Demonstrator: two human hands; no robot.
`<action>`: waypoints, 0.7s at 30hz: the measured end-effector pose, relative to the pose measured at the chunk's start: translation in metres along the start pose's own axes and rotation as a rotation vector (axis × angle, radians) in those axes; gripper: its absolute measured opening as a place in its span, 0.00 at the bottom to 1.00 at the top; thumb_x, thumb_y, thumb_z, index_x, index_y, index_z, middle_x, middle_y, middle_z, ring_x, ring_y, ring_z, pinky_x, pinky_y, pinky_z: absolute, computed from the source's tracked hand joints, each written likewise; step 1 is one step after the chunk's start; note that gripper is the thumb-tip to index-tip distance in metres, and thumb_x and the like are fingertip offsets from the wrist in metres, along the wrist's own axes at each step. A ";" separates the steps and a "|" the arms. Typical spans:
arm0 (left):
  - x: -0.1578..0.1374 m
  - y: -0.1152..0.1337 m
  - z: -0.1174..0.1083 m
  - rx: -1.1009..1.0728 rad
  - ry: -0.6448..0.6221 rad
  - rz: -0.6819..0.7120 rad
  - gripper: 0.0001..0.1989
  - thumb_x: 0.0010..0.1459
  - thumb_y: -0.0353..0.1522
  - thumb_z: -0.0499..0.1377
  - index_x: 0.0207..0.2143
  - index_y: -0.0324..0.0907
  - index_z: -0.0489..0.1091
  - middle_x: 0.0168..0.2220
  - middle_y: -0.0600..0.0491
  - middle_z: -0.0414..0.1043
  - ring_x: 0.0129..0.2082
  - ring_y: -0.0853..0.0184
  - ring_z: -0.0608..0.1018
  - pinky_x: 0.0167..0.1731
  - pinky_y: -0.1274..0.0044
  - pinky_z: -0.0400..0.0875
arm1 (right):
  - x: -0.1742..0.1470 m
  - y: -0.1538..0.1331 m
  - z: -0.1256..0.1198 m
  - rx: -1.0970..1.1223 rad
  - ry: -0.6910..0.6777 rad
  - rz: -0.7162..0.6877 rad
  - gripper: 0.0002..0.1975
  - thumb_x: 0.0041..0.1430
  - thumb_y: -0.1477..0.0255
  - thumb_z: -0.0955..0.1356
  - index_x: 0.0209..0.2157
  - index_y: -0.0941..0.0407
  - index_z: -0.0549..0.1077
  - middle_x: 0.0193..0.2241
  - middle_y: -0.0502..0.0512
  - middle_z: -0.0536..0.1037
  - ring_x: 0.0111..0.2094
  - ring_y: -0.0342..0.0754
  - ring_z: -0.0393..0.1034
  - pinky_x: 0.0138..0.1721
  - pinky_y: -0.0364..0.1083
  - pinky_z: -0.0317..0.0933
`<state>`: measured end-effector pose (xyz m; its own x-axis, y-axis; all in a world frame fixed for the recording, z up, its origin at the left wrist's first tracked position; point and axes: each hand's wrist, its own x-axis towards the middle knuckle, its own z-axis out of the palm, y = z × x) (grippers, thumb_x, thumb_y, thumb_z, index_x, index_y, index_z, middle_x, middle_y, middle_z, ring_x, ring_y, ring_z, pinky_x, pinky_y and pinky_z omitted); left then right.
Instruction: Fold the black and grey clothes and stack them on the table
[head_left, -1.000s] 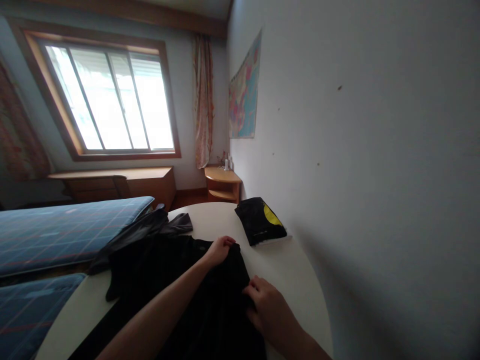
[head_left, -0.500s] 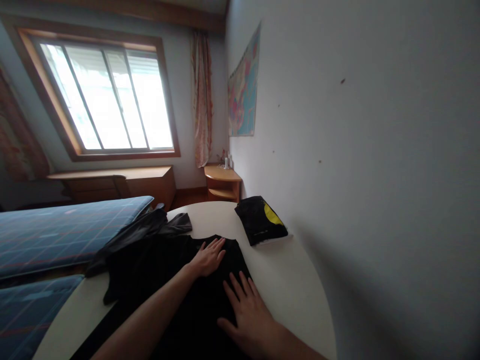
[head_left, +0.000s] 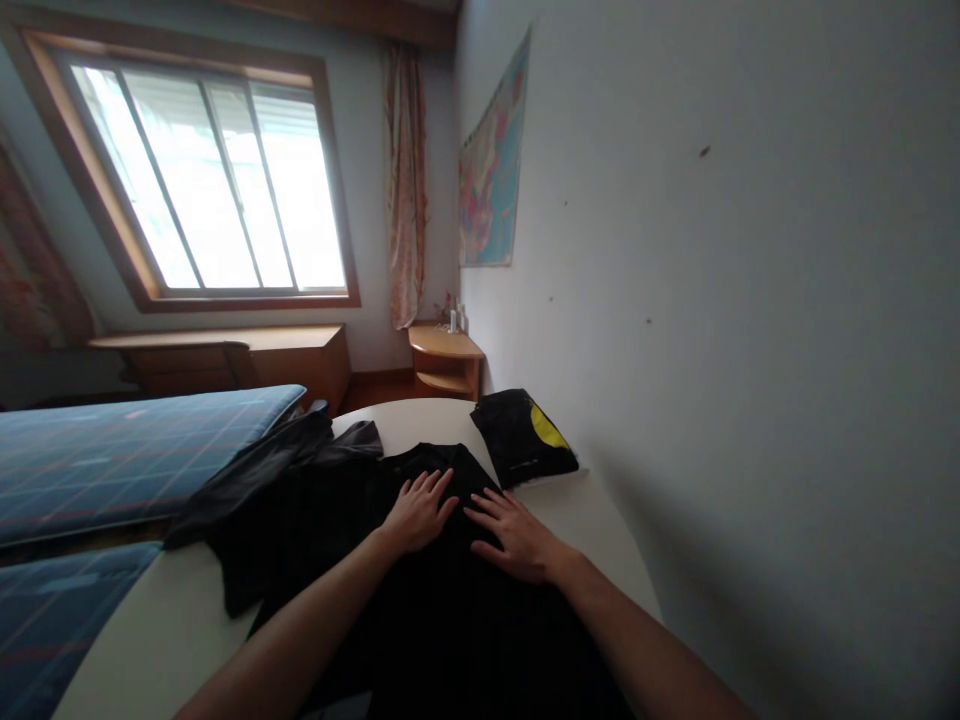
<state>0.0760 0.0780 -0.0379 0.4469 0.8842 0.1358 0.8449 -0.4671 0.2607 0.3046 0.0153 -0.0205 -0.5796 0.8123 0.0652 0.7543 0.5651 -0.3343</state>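
A black garment [head_left: 465, 630], its exact kind unclear in the dark cloth, lies spread on a round white table [head_left: 150, 640]. My left hand [head_left: 421, 512] rests on its upper part with fingers stretched out. To the right, my right hand [head_left: 517, 535] lies on the same cloth near its right edge, fingers apart and nothing held. More dark clothing [head_left: 277, 480] is heaped at the left, partly hanging towards the bed. Beyond my right hand sits a folded black garment with a yellow patch [head_left: 525, 440].
A bed with a blue checked mattress [head_left: 135, 450] adjoins the table on the left. The white wall [head_left: 750, 400] runs close along the right side. At the back are a wooden desk [head_left: 296, 345] and a small corner shelf [head_left: 446, 345].
My right hand has moved forward over the black garment, closer to my left hand. The garment's top edge now lies farther up the table. My left hand stays nearly in place.
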 end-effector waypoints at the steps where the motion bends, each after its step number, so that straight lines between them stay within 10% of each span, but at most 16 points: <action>1: 0.000 -0.002 0.003 0.003 -0.025 0.003 0.32 0.68 0.47 0.44 0.69 0.45 0.50 0.68 0.45 0.53 0.68 0.51 0.54 0.64 0.56 0.46 | -0.006 -0.004 0.000 0.027 -0.002 -0.001 0.31 0.67 0.51 0.59 0.66 0.50 0.60 0.67 0.56 0.55 0.69 0.56 0.43 0.67 0.59 0.36; 10: 0.004 0.011 -0.016 0.049 0.031 0.149 0.30 0.58 0.31 0.53 0.64 0.45 0.60 0.64 0.47 0.59 0.61 0.56 0.65 0.60 0.67 0.58 | -0.059 -0.019 0.005 -0.097 0.327 0.576 0.18 0.63 0.64 0.65 0.49 0.59 0.74 0.48 0.64 0.73 0.51 0.60 0.65 0.55 0.55 0.58; 21: 0.060 0.065 -0.014 0.252 -0.063 0.288 0.18 0.66 0.26 0.50 0.54 0.46 0.69 0.44 0.45 0.74 0.44 0.54 0.80 0.41 0.67 0.73 | -0.070 -0.042 0.006 0.210 0.231 0.517 0.16 0.61 0.78 0.60 0.48 0.57 0.71 0.46 0.58 0.74 0.48 0.51 0.70 0.51 0.48 0.60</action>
<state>0.1536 0.1012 0.0008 0.6872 0.7184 0.1079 0.7242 -0.6892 -0.0239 0.3115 -0.0664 -0.0162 -0.0541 0.9978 0.0394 0.8299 0.0669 -0.5540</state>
